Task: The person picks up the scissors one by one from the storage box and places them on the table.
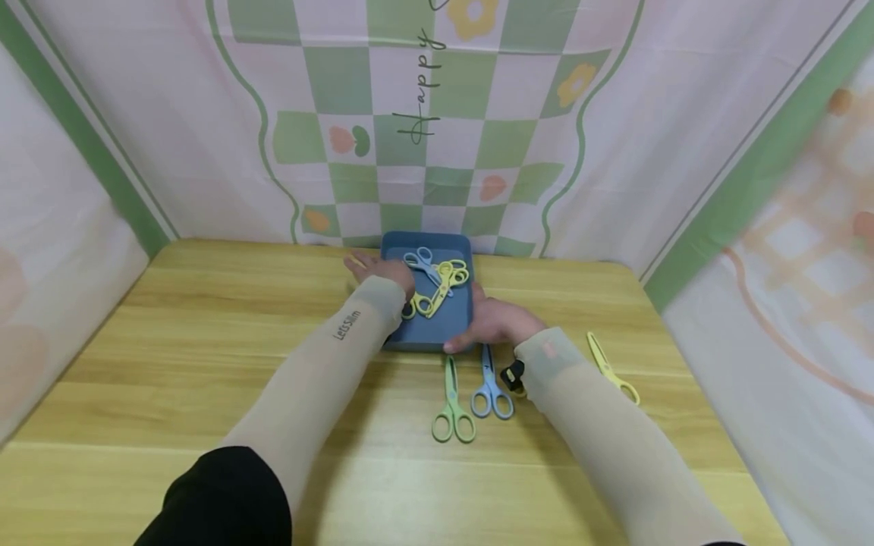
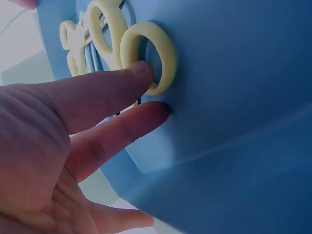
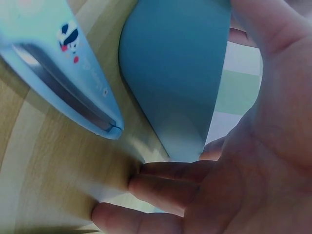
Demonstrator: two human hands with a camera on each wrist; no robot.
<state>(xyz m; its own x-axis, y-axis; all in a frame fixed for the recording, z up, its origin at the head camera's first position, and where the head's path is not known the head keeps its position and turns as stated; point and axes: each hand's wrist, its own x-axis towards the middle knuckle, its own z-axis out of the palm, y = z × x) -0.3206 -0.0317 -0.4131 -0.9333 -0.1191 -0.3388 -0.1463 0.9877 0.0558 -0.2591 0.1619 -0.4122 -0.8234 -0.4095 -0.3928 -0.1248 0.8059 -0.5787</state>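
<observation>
A blue tray [image 1: 426,334] stands at the back of the table with yellow scissors [image 1: 440,292] and blue scissors [image 1: 422,258] piled inside. My left hand [image 1: 378,269] reaches over its left rim. In the left wrist view the thumb [image 2: 112,87] overlaps a yellow handle ring [image 2: 168,53], and the index finger extends just below it, with a gap between the two. On the right side, my right hand [image 1: 495,318] holds the tray, thumb at the near corner of the rim. Several of its fingers [image 3: 165,187] lie along the outside, close to the tabletop.
In front of the tray lie green scissors [image 1: 452,409] and blue scissors [image 1: 489,394], blades toward it. Another yellow object is mostly hidden by the right wrist. Yellow scissors [image 1: 611,368] lie farther right. A patterned cloth [image 1: 396,182] hangs behind the table.
</observation>
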